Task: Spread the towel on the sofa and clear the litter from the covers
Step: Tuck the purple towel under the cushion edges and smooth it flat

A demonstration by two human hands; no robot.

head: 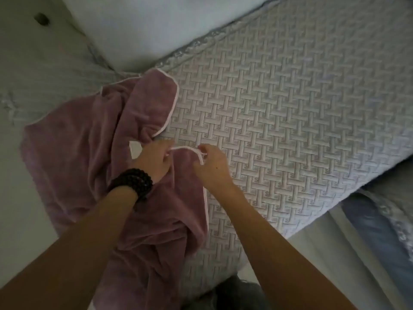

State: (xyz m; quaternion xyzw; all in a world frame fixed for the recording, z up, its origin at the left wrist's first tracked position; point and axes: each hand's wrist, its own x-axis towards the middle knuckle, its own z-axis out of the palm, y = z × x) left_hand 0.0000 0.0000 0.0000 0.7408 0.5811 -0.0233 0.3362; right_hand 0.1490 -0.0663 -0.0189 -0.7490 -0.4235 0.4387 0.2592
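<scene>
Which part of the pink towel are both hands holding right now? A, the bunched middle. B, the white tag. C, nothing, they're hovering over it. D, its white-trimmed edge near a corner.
D: the left hand and right hand each pinch the white-trimmed edge of the towel; the tag lies free.

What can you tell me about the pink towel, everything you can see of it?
The towel is mauve-pink plush cloth with a thin white edge binding and a white label. It lies bunched and folded on the woven sofa cover, not yet spread. The left hand and right hand pinch one trimmed corner between them.
</scene>
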